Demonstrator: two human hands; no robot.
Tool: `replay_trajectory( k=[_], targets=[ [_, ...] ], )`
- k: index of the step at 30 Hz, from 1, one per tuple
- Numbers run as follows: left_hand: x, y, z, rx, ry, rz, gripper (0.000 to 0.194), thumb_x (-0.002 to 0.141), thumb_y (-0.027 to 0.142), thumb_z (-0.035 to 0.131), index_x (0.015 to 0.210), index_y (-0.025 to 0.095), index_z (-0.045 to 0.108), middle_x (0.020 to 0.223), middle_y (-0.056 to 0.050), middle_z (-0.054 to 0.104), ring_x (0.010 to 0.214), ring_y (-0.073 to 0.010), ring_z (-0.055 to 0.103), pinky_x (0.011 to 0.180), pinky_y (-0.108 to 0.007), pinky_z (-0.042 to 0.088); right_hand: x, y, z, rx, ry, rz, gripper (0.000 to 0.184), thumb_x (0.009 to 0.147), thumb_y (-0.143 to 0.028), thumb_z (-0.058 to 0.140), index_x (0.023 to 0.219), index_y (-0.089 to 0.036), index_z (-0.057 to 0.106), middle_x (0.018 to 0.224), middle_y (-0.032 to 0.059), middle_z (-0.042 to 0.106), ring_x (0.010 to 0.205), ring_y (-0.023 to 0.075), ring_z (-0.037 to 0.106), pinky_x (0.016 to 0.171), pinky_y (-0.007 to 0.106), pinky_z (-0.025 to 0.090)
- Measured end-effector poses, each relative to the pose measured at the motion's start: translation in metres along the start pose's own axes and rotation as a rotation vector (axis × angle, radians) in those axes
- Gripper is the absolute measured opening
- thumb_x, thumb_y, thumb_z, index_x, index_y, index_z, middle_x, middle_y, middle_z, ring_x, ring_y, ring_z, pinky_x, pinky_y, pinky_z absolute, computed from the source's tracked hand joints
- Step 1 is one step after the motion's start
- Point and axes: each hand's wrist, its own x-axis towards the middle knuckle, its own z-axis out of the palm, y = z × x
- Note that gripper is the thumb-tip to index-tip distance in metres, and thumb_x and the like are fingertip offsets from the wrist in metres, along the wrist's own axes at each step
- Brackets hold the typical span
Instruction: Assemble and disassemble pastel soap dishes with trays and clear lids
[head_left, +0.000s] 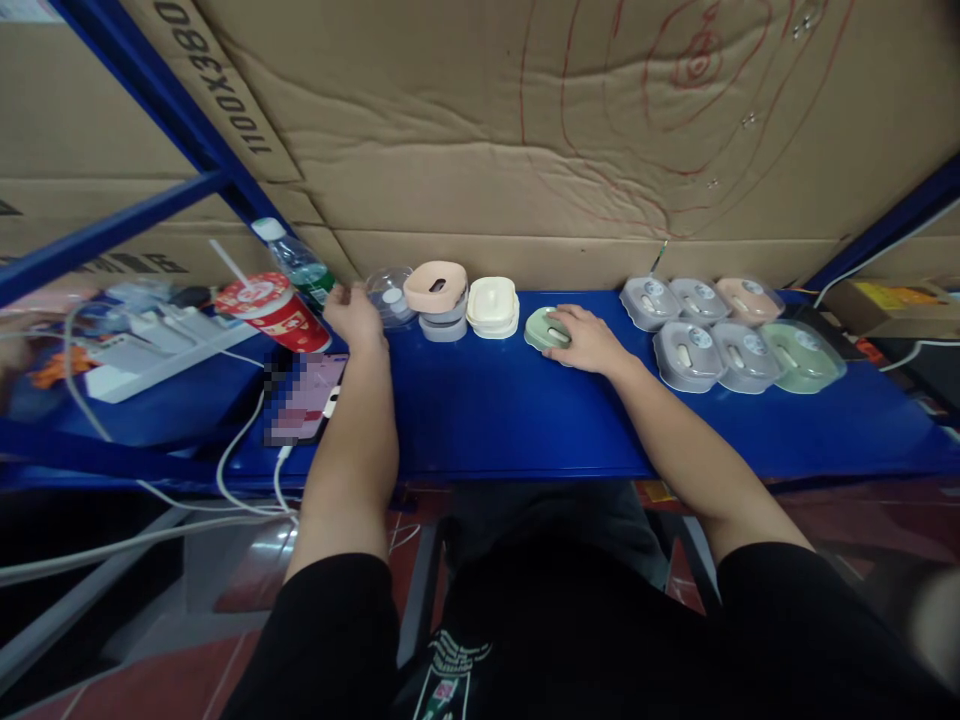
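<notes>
My right hand (589,338) grips a small green box (537,329) with a slot in its top, thumb at the front and fingers over the far side. The box rests on the blue table (480,420). My left hand (354,314) is curled beside a clear plastic cover (391,298) with a round white label; whether it holds anything is hidden. Right of that cover stands a stack with a peach slotted piece (437,288) over grey pieces (443,328). Cream square trays (493,307) are stacked alongside it.
Several clear-covered boxes in grey (688,356), peach (747,300) and green (806,357) stand in two rows at right. At left are a red cup (281,315) with a straw, a bottle (304,268), a charging phone (300,400) and a power strip (150,350). Cardboard (450,130) backs the table.
</notes>
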Motion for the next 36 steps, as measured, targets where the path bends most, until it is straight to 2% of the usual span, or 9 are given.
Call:
replay_trajectory(
  k=[3,5,7,10,12,15,20,24,36],
  targets=[
    [-0.007,0.008,-0.001,0.035,0.224,0.168,0.031,0.112,0.03,0.048,0.132,0.009,0.058,0.138,-0.012,0.066,0.142,-0.0256,0.056,0.123,-0.05,0.039,0.001,-0.001,-0.001,0.051,0.053,0.017,0.08,0.081,-0.047,0.081,0.154,-0.02,0.063,0.166,0.0163,0.055,0.147,0.0424,0.057,0.121,0.06,0.048],
    [-0.026,0.018,0.002,0.029,0.196,0.378,0.038,0.112,0.04,0.05,0.133,0.01,0.059,0.139,-0.014,0.066,0.137,-0.0271,0.059,0.122,-0.053,0.041,0.003,-0.002,-0.001,0.111,0.122,0.011,0.077,0.081,-0.046,0.078,0.151,-0.019,0.065,0.161,0.0165,0.059,0.144,0.0401,0.06,0.122,0.057,0.048],
    [-0.055,0.029,0.009,0.04,0.038,0.552,0.043,0.105,0.051,0.061,0.129,0.016,0.062,0.135,-0.014,0.068,0.135,-0.0294,0.062,0.119,-0.051,0.046,0.004,-0.003,-0.002,0.184,0.207,-0.011,0.073,0.082,-0.048,0.075,0.147,-0.018,0.066,0.155,0.0169,0.064,0.141,0.038,0.062,0.122,0.056,0.048],
    [-0.104,0.042,0.025,0.039,-0.402,0.629,0.053,0.088,0.058,0.082,0.123,0.022,0.065,0.125,-0.011,0.075,0.122,-0.0302,0.07,0.107,-0.047,0.055,0.003,-0.007,-0.004,0.283,0.302,-0.104,0.07,0.086,-0.058,0.068,0.145,-0.021,0.065,0.15,0.0169,0.067,0.139,0.0364,0.063,0.121,0.057,0.048],
    [-0.129,0.047,0.038,-0.07,-0.697,0.546,0.053,0.085,0.059,0.084,0.117,0.023,0.064,0.094,-0.004,0.077,0.088,-0.0229,0.075,0.084,-0.039,0.06,0.0,-0.013,-0.006,0.319,0.331,-0.193,0.072,0.088,-0.065,0.066,0.146,-0.022,0.064,0.151,0.0177,0.066,0.14,0.0358,0.062,0.121,0.057,0.048],
    [-0.148,0.049,0.051,-0.345,-0.865,0.343,0.049,0.086,0.061,0.083,0.1,0.025,0.054,0.063,0.005,0.062,0.058,-0.0144,0.064,0.059,-0.028,0.052,-0.005,-0.021,-0.006,0.313,0.332,-0.246,0.076,0.089,-0.073,0.063,0.147,-0.025,0.063,0.154,0.0176,0.063,0.143,0.0364,0.059,0.121,0.058,0.047],
    [-0.149,0.054,0.05,-0.484,-0.963,0.2,0.054,0.082,0.06,0.089,0.09,0.026,0.047,0.06,0.006,0.063,0.04,-0.0079,0.049,0.04,-0.023,0.036,-0.007,-0.029,-0.002,0.339,0.35,-0.216,0.081,0.091,-0.084,0.055,0.148,-0.027,0.063,0.153,0.0177,0.062,0.144,0.0387,0.057,0.121,0.063,0.046],
    [-0.158,0.062,0.043,-0.439,-1.151,0.249,0.049,0.083,0.061,0.087,0.09,0.022,0.059,0.07,0.0,0.071,0.043,-0.0086,0.054,0.04,-0.023,0.039,-0.008,-0.032,0.002,0.39,0.377,-0.212,0.088,0.092,-0.092,0.044,0.149,-0.027,0.062,0.152,0.0188,0.061,0.145,0.0387,0.056,0.119,0.062,0.048],
    [-0.164,0.069,0.037,-0.443,-1.094,0.335,0.041,0.093,0.053,0.077,0.077,0.021,0.057,0.072,-0.002,0.074,0.046,-0.0068,0.053,0.047,-0.022,0.042,0.0,-0.032,0.013,0.496,0.376,-0.035,0.089,0.097,-0.087,0.038,0.164,-0.029,0.046,0.158,0.0176,0.059,0.139,0.0384,0.062,0.107,0.058,0.057]
  ],
)
